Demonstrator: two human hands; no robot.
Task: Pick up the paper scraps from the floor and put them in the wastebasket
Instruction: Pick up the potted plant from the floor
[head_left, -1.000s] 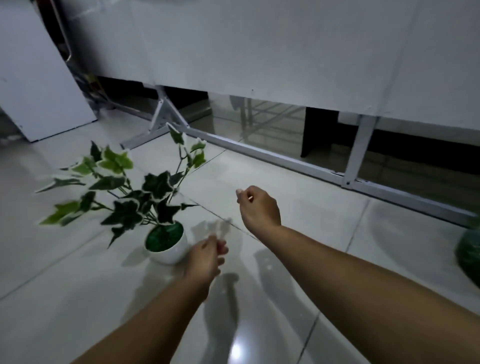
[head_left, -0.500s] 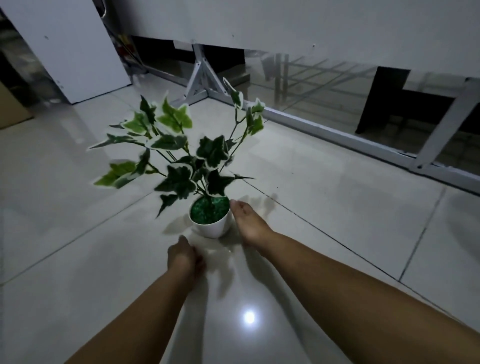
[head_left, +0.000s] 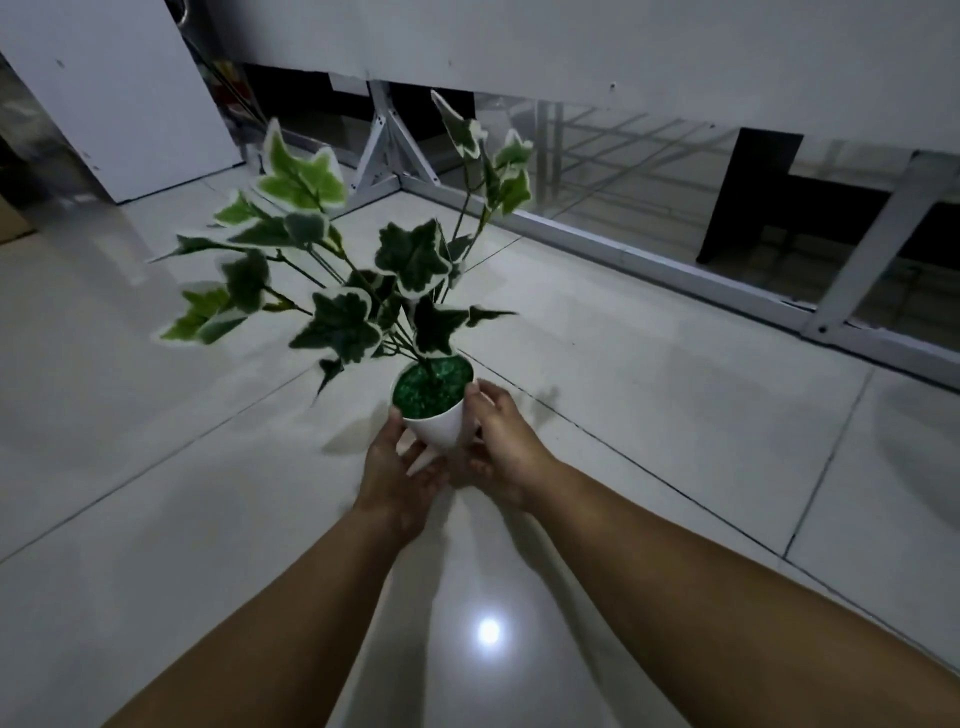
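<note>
leaves (head_left: 410, 254) ahead, open floor (head_left: 649, 415) right

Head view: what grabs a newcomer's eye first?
The potted ivy plant at centre, its small white pot tilted and held between the left hand and right hand above the glossy tiled floor. A bright light reflection sits between the forearms.

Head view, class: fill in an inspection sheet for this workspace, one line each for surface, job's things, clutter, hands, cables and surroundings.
Surface: glossy tiled floor with a lamp reflection.
Job's things: no paper scraps or wastebasket seen.
Clutter: potted plant, white pot tilted, held between both hands.
Hands: left hand cups the pot from below-left; right hand holds its right side, fingers at the rim.
Cables: nothing seen.
Surroundings: white metal frame along the floor, white board leaning at the far left.
</note>
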